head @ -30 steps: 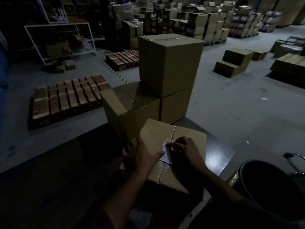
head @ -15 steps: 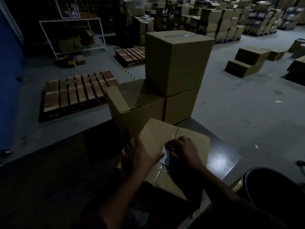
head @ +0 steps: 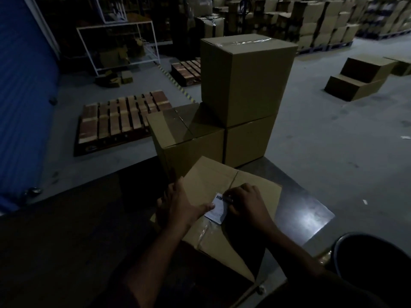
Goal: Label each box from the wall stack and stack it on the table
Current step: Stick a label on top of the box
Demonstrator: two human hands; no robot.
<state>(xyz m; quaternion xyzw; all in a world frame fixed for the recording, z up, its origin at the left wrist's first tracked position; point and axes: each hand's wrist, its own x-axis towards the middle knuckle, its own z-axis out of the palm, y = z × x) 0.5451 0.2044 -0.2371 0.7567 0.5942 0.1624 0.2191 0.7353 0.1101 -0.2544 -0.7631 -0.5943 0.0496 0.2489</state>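
Note:
A taped cardboard box lies on the dark table right in front of me. A small white label with a barcode sits on its top near the tape seam. My left hand rests on the box top, its thumb on the label's left edge. My right hand has curled fingers pressing on the label's right edge. Behind stand three stacked boxes: a left one, a right one and a top one.
A dark round bin stands at the lower right beside the table. Wooden pallets lie on the grey floor to the left, a blue wall at far left. Two floor boxes and stacked cartons fill the back.
The camera has turned a little to the left, so the blue wall shows more. Both hands stay on the box top at the label, which shows more of its face now.

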